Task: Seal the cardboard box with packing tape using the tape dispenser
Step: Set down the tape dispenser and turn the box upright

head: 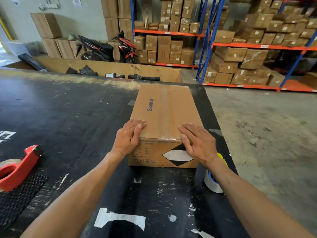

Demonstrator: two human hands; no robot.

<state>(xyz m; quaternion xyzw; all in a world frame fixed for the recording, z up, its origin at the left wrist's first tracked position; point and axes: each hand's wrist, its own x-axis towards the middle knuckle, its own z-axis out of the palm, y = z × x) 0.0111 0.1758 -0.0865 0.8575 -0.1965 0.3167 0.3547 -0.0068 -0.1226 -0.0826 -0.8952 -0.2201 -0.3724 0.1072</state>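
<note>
A brown cardboard box (pixel 164 107) printed "Glodway" lies on the black table (pixel 68 117). A strip of clear tape (pixel 165 114) runs along its top seam and folds over the near edge. My left hand (pixel 129 136) rests flat on the box's near left corner, fingers together on top. My right hand (pixel 197 141) lies flat over the near right corner, fingers spread across the top and front face. Neither hand holds anything. The red tape dispenser (pixel 18 166) sits at the table's left edge, far from both hands.
A roll of clear tape (pixel 211 183) stands by my right forearm near the table's right edge. A black mesh mat (pixel 18 194) lies under the dispenser. A long open carton (pixel 109 69) with dark parts stands behind the table. Shelving (pixel 257 45) loaded with cartons and parked scooters (pixel 111 47) fill the back.
</note>
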